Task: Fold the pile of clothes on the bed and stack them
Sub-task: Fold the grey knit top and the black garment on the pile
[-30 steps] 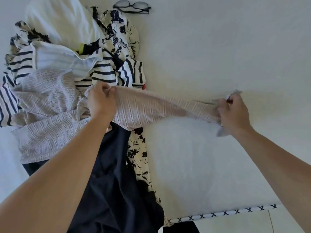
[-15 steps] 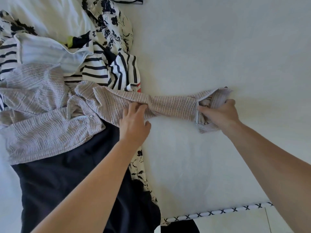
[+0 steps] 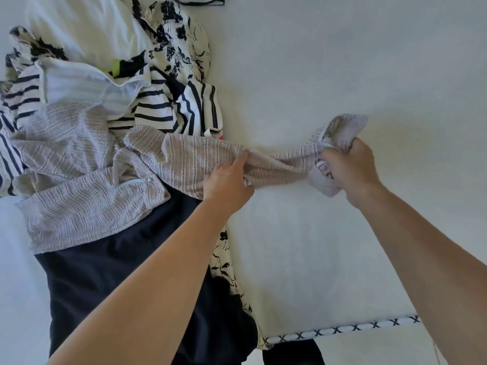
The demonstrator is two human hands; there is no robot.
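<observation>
White bed: L hand & R hand grips pinch bunched woven beige shirt sleeve.

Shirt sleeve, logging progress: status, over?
Left hand pinches mid-sleeve. Right hand grips bunched cuff. Shirt unfolded on pile. Nothing blocking.

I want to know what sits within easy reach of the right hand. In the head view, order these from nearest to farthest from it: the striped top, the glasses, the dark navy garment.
From the right hand:
1. Striped top, to its left in the pile.
2. Dark navy garment, lower left, under the left forearm.
3. Glasses, at the top edge, only partly in view.
</observation>
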